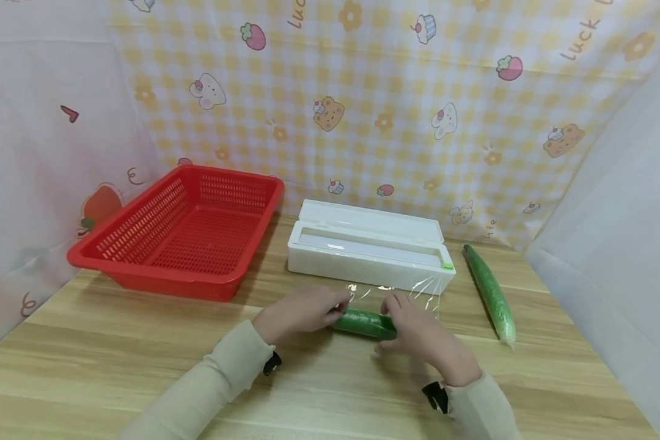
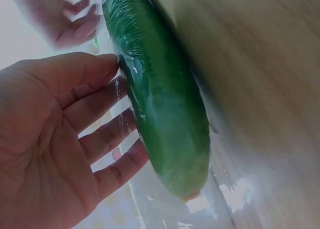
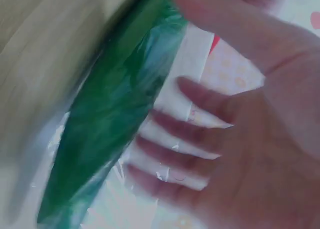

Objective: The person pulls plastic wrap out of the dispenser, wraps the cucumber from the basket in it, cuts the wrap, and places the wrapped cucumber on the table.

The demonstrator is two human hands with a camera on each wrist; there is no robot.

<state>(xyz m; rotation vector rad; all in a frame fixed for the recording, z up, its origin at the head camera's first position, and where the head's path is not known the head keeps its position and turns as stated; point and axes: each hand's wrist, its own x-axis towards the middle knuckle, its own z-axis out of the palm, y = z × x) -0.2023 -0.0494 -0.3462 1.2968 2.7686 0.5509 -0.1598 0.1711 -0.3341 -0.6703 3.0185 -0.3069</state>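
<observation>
A green cucumber [image 1: 363, 323] wrapped in shiny clear film lies crosswise on the wooden table, between both hands. My left hand [image 1: 307, 310] is at its left end; in the left wrist view the thumb tip and the extended fingers [image 2: 111, 134] touch its side through the film's edge. My right hand [image 1: 418, 330] is at the other end, thumb by the cucumber [image 3: 107, 114] and fingers [image 3: 185, 129] spread beyond its side. Cling film [image 1: 426, 293] stretches from the cucumber back to a white dispenser box [image 1: 363, 269] with its lid raised.
A red plastic basket [image 1: 198, 278] stands at the back left. To the right of the box, a second cucumber [image 1: 491, 293] lies lengthwise, its near end covered in film. Patterned cloth [image 1: 385, 73] hangs behind, and white sheets [image 1: 610, 232] border the sides.
</observation>
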